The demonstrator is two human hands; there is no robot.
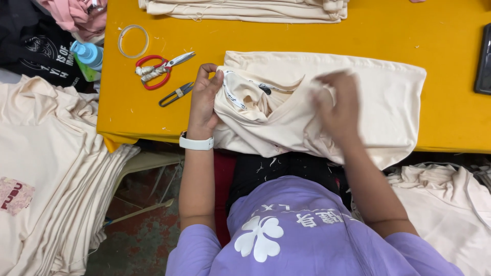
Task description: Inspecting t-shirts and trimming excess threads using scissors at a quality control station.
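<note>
L hand (pixel 204 97) pinching collar edge of cream shirt (pixel 358 97), fingers closed on cloth | R hand (pixel 338 105) blurred, on shirt's mid folds, grip can't tell | shirt lies on yellow table (pixel 307 38), near edge, by person | snips (pixel 175 94) + red scissors (pixel 158 69) just beside L hand | tape ring (pixel 133 41) beyond scissors | folded cream stack (pixel 245 9) at table's far side

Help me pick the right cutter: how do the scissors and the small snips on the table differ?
The scissors have red loop handles, one wrapped in pale cloth; the snips are dark, with no loops. The scissors are bigger and lie farther from the left hand; the snips lie just beside it. Both rest untouched on the yellow table.
</note>
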